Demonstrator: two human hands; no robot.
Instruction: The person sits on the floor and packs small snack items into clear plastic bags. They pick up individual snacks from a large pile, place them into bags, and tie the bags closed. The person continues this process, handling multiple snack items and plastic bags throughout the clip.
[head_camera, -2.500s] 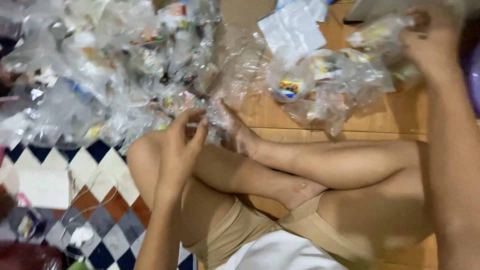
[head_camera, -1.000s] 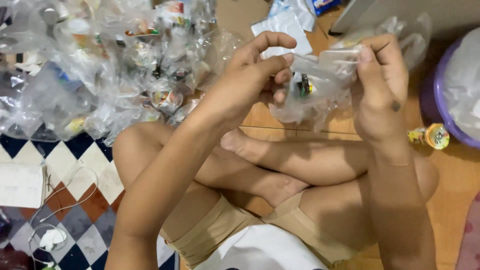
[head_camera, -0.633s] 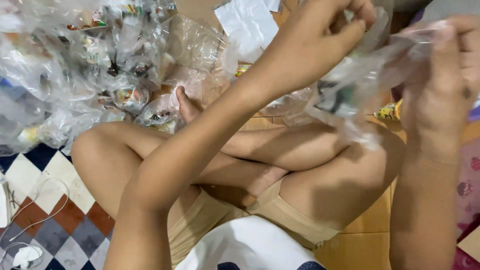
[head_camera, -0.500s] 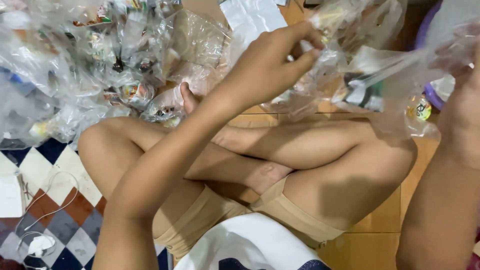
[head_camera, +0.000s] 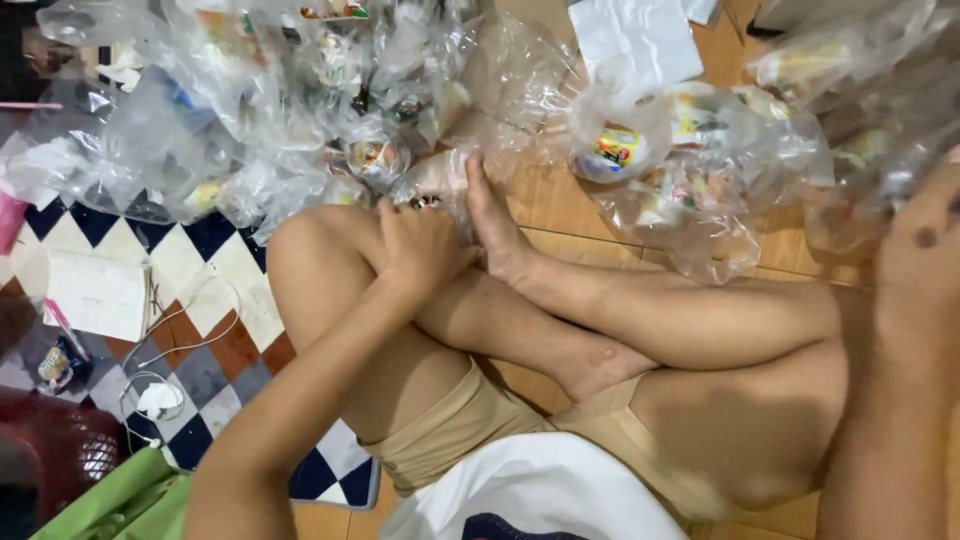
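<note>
I sit cross-legged on the floor. My left hand (head_camera: 420, 248) lies over my left knee, its fingertips curled on the lower edge of a small clear packet (head_camera: 432, 182) at the rim of a big heap of clear plastic packets (head_camera: 250, 110) with small colourful toys inside. My right hand (head_camera: 928, 238) is raised at the right edge, close to the camera, and grips a blurred clear plastic bag (head_camera: 870, 120); its fingers run out of view. More clear bags with yellow toys (head_camera: 690, 150) lie beyond my foot.
White paper sheets (head_camera: 640, 40) lie at the top on the wooden floor (head_camera: 560, 200). On the checkered mat (head_camera: 215, 270) at the left are a white notepad (head_camera: 98, 293), a white cable with charger (head_camera: 160, 398) and a green cloth (head_camera: 120, 500).
My left hand has dropped from the held bag to the heap by my knee. My right hand still holds a bag and has moved to the right edge.
</note>
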